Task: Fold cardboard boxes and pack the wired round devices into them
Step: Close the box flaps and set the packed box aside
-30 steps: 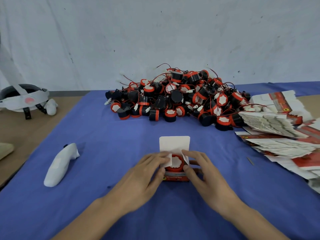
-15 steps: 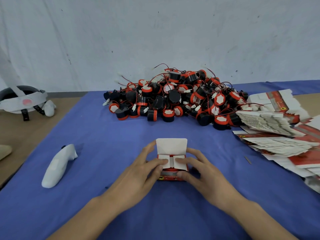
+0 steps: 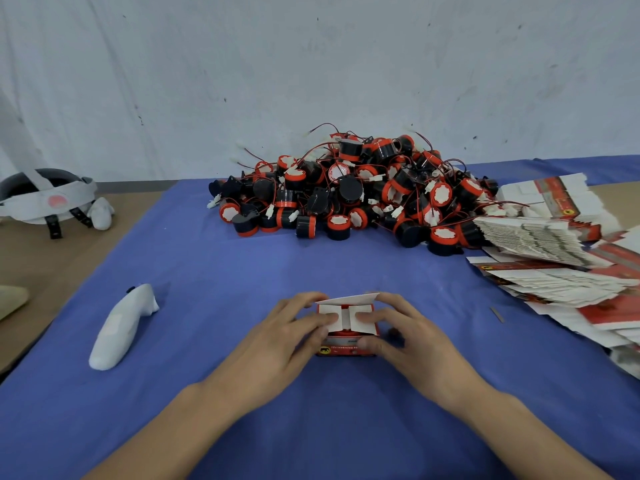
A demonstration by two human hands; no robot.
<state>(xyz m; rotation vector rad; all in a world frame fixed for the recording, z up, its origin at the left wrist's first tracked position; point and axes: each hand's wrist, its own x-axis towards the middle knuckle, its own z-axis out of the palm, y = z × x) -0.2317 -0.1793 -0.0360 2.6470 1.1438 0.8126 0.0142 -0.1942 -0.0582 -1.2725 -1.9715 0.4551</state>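
Cardboard box (image 3: pixel 346 342), midway along the table's (image 3: pixel 207 427) near edge, grasped by left hand (image 3: pixel 277 337) and right hand (image 3: pixel 412 337), both pinning its side flaps (image 3: pixel 360 310). Closing step, judged: lid (image 3: pixel 346 299) next needs folding down and tucking.

Right edge cuts flat box stack (image 3: pixel 557 287), box (image 3: pixel 346 349) print unreadable
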